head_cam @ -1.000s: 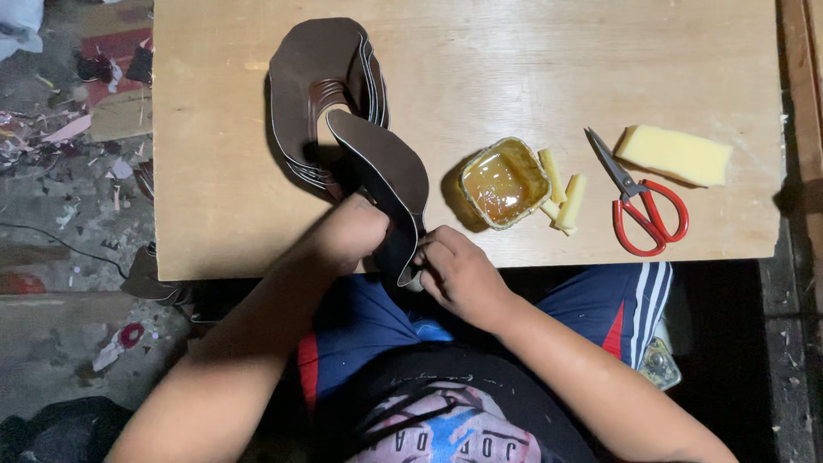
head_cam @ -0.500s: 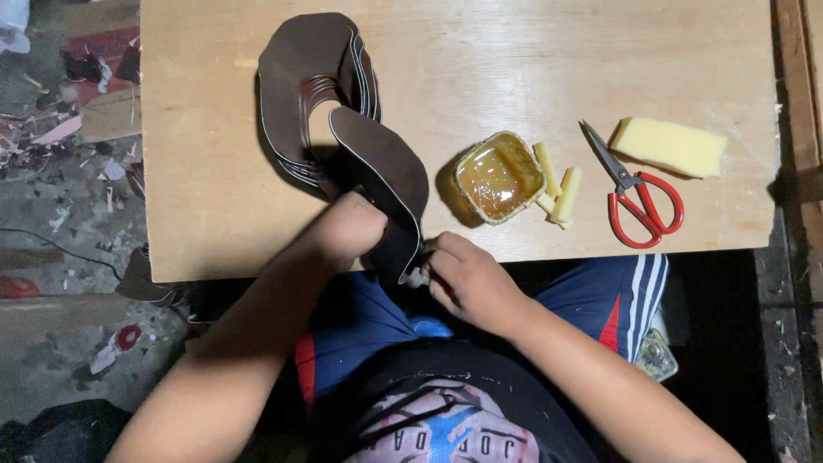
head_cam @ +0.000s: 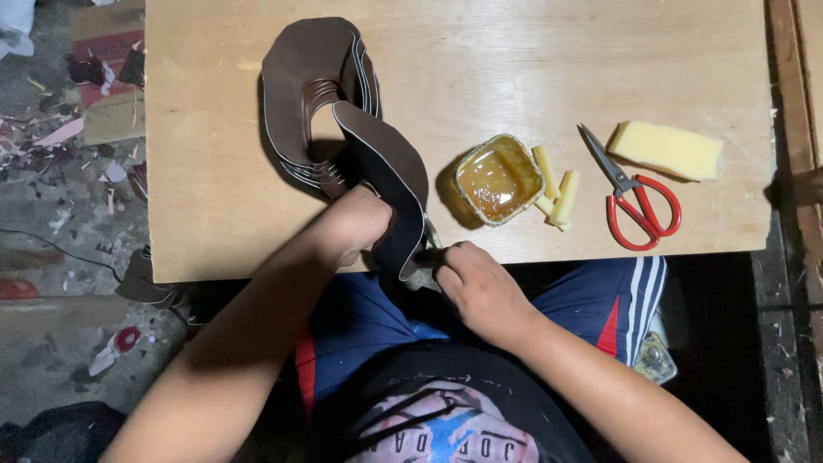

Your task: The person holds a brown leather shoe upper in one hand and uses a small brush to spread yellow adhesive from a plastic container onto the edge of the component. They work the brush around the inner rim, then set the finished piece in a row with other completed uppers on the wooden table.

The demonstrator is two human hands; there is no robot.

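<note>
My left hand (head_cam: 353, 225) grips a dark brown leather piece (head_cam: 386, 171) with a pale stitched edge, holding it over the near edge of the wooden board (head_cam: 514, 77). My right hand (head_cam: 476, 287) pinches the lower end of the same piece, with a small tool half hidden under its fingers. Behind the piece lies a stack of several similar brown leather cutouts (head_cam: 309, 77), curved and fanned out on the board.
A small tub of amber glue (head_cam: 497, 178) sits right of the leather. Yellow foam strips (head_cam: 557, 193), red-handled scissors (head_cam: 639, 201) and a yellow foam block (head_cam: 669, 148) lie further right. Scraps litter the floor (head_cam: 69, 154) on the left.
The hands and leather piece stay in nearly the same place. The right hand's fingers have shifted slightly along the piece's lower end.
</note>
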